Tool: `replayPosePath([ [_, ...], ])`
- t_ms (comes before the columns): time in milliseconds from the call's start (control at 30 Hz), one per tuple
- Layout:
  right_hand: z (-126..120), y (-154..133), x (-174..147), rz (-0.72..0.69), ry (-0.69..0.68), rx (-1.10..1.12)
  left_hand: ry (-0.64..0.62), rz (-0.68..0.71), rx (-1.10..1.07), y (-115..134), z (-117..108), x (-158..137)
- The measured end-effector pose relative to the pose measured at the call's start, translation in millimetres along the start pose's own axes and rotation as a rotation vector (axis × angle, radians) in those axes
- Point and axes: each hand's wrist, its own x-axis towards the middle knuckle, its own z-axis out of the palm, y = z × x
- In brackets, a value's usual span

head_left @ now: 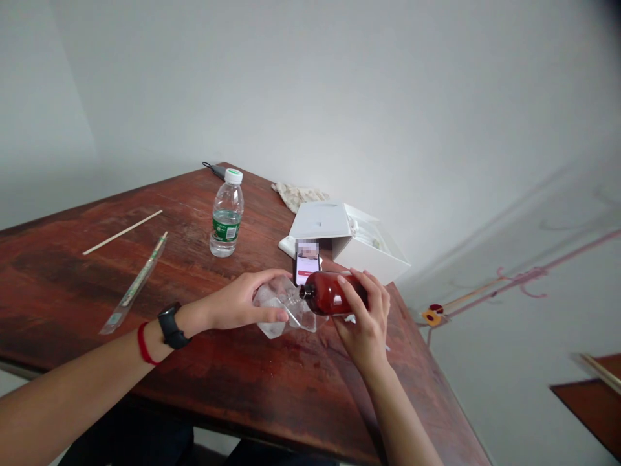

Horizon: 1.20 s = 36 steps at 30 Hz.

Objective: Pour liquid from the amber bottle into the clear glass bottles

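My left hand (240, 301) is wrapped round a clear, faceted bottle (272, 316) with whitish bubbles or foam inside, tilted with its neck to the right. In my right hand (365, 330) a reddish-brown bottle (328, 294) lies nearly on its side, its dark open mouth pointing left. The two mouths are close together; whether they touch I cannot tell. Both bottles are held above the dark red wooden table (233, 375). Behind them a phone (308, 262) with a lit screen leans near a white box. Liquid passing between the bottles cannot be made out.
A part-filled water bottle (226, 217) with a white cap stands upright behind my left hand. One bare chopstick (122, 232) and a wrapped pair of chopsticks (138, 281) lie at left. An open white box (373, 249), a cloth (298, 196) and a wall are at the back.
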Motion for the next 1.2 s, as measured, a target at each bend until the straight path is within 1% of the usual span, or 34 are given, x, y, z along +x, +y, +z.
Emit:
replayPosePath([
  [233,0.6,0.4,-0.3,-0.008,0.002,-0.012,-0.009,-0.008,-0.016,-2.6,0.1,-0.2],
  [500,-1.3,0.4,0.1,-0.009,-0.016,-0.004,-0.013,-0.012,0.001,1.2,-1.0,0.1],
  [700,-1.5,0.2,0.4,-0.012,-0.01,-0.01,-0.011,0.018,0.04,0.0,-1.2,-0.1],
  [1200,-1.6,1.3,0.6,-0.024,-0.001,-0.03,-0.026,0.024,0.037,1.9,-2.3,-0.1],
])
